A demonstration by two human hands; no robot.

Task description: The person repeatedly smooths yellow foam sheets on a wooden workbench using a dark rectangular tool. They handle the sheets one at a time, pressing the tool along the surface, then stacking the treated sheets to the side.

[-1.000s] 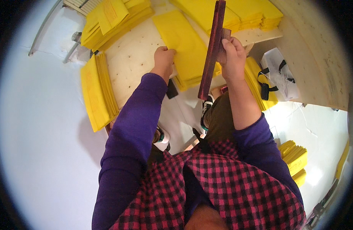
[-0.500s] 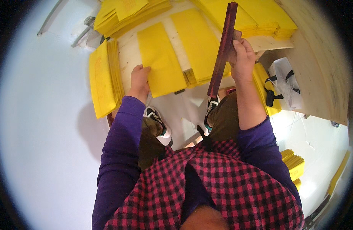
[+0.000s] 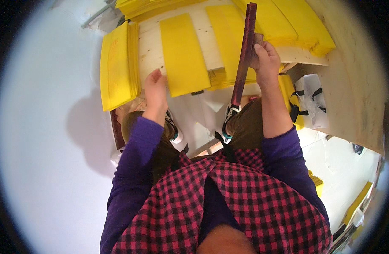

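Note:
My right hand (image 3: 267,63) is closed round the wooden grip of a long, dark-red stained bar (image 3: 245,55). The bar stands out at a slant, its lower end above my shoe. Beside the left edge of a yellow sheet (image 3: 184,55) is my left hand (image 3: 155,86), a little apart from it. Its fingers are loosely curled together, with nothing visible in them. Another yellow sheet (image 3: 223,40) lies to the right, partly behind the bar. Both sheets rest on a pale wooden board (image 3: 150,46).
A thick stack of yellow sheets (image 3: 118,67) hangs over the board's left side. More yellow stacks (image 3: 287,25) lie at the far right. A white bag (image 3: 312,101) with black straps stands by a wooden panel (image 3: 351,84). My shoes (image 3: 230,120) are below the board.
My left hand has let go of the yellow sheet's left edge and drawn slightly away. The view has shifted, so the board sits higher. My right hand still holds the bar.

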